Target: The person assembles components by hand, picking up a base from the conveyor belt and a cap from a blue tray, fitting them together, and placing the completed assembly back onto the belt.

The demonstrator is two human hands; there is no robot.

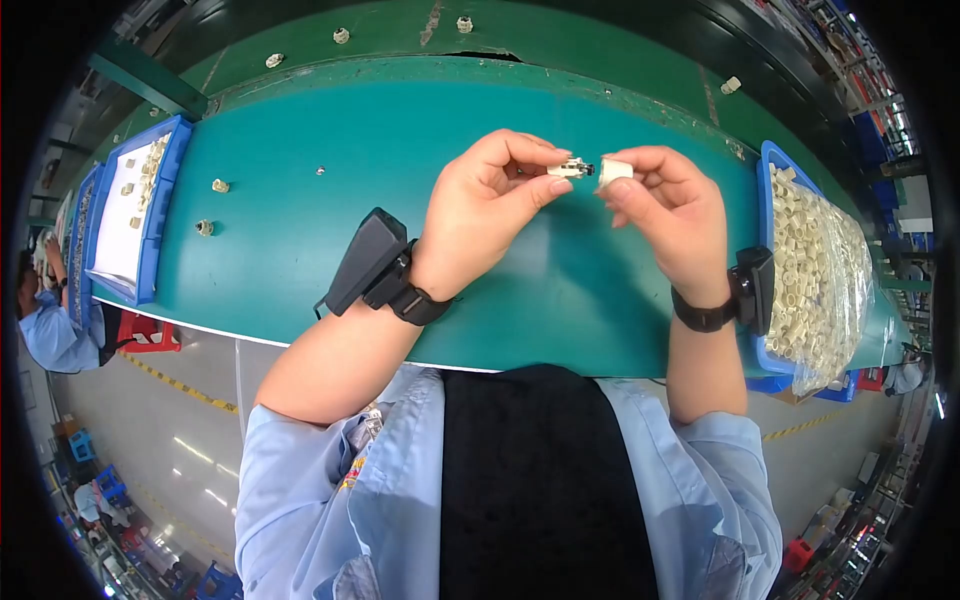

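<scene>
Two bare hands meet above a green conveyor belt (300,240): the left hand (480,215) pinches a small cream plastic insert with a dark metal tip (572,168), the right hand (672,215) pinches a short cream plastic cap (615,170) just beside it. At three o'clock, a blue tray of cream caps (812,270).

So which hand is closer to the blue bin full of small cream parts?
Right. The right hand holds a small white cap just beside the blue bin at the table's right end. The left hand, pinching a small metal part, is farther toward the middle.
</scene>
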